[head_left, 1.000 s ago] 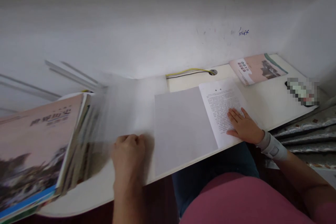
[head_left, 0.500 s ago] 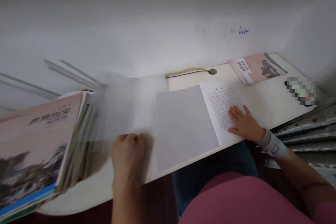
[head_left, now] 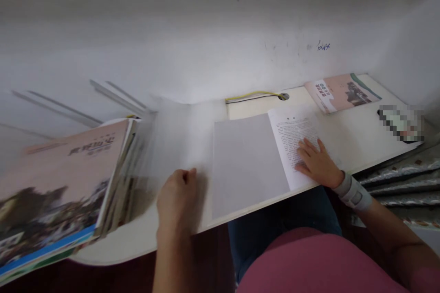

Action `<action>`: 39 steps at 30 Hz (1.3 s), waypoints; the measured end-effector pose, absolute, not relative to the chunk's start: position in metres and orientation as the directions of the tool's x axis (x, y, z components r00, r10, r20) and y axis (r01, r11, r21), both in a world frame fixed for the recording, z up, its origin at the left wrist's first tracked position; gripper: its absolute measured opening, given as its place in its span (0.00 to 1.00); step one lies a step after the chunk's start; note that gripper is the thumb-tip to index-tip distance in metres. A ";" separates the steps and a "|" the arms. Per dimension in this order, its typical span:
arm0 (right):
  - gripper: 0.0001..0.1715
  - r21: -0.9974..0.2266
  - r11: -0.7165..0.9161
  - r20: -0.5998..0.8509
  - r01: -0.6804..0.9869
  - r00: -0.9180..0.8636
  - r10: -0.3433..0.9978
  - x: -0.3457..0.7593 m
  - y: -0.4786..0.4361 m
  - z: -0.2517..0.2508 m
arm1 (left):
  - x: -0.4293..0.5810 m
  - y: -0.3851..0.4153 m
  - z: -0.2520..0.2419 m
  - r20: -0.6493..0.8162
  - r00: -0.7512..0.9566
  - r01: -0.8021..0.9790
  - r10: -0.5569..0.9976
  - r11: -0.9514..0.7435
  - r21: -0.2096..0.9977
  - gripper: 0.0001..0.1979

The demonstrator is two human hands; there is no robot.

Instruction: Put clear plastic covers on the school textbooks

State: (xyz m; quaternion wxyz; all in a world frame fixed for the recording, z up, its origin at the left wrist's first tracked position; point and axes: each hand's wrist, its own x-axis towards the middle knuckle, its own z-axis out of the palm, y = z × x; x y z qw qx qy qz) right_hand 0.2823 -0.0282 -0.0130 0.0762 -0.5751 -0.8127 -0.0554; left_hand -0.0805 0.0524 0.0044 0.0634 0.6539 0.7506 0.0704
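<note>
An open book lies on the white desk (head_left: 357, 132), with a plain grey left side (head_left: 245, 165) and a printed right page (head_left: 292, 146). My right hand (head_left: 318, 162) rests on that page, palm down, fingers stretched and a little apart. Left of the book, my left hand (head_left: 178, 192) is closed, its thumb pressed to the curled fingers. It sits at the near part of a translucent sheet (head_left: 182, 132), which looks like clear plastic. Whether the fingers pinch this sheet is hidden from me.
At left stands a stack of books (head_left: 68, 183) with a pink cover on top. Another pink book (head_left: 343, 94) lies at the back right, near a blurred-out object (head_left: 400, 123). A yellow cable (head_left: 254, 94) runs into a desk hole along the wall.
The view has shifted, so the desk and books appear farther right. My left hand has turned slightly, showing more of the thumb. My right hand stays flat on the page.
</note>
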 end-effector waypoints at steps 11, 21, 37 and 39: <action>0.36 -0.306 0.459 0.213 0.834 -0.410 0.887 0.261 -0.024 -0.018 | -0.054 0.055 0.055 -0.123 0.052 0.051 0.991 0.121 0.991 0.17; 0.47 -0.883 0.271 0.204 0.384 -0.207 0.957 0.304 0.020 0.048 | 0.100 0.072 0.135 0.187 0.429 -0.418 0.884 0.010 0.908 0.12; 0.16 -0.909 -0.374 -0.392 -0.185 0.073 0.917 0.379 0.017 -0.007 | -0.090 0.087 0.051 -0.065 -0.037 0.957 0.997 0.054 0.285 0.12; 0.16 -0.904 -0.378 -0.398 -0.198 0.076 0.914 0.379 0.017 -0.005 | -0.090 0.088 0.036 -0.072 0.006 0.983 0.997 0.007 0.183 0.13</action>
